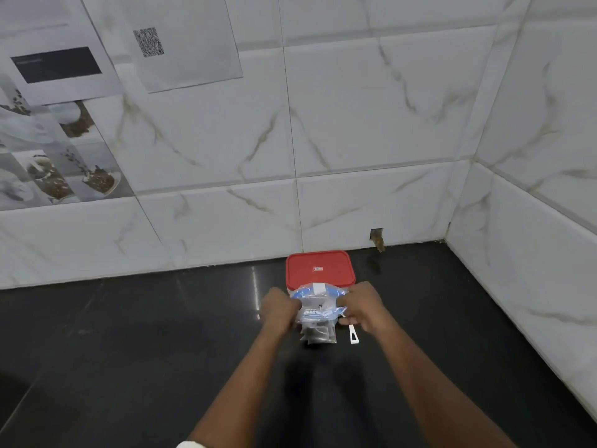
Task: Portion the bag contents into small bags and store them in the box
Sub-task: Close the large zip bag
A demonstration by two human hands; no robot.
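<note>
A clear plastic bag with blue print stands on the black counter, with dark contents in its lower part. My left hand grips its left top edge and my right hand grips its right top edge, pulling the mouth apart. Directly behind the bag sits the box with a red lid, closed, close to the wall. A small white clip or scoop lies on the counter just right of the bag, partly under my right hand.
The black stone counter runs left and toward me. White marble-look tiled walls meet in a corner at the right. Papers with a QR code hang on the back wall at upper left.
</note>
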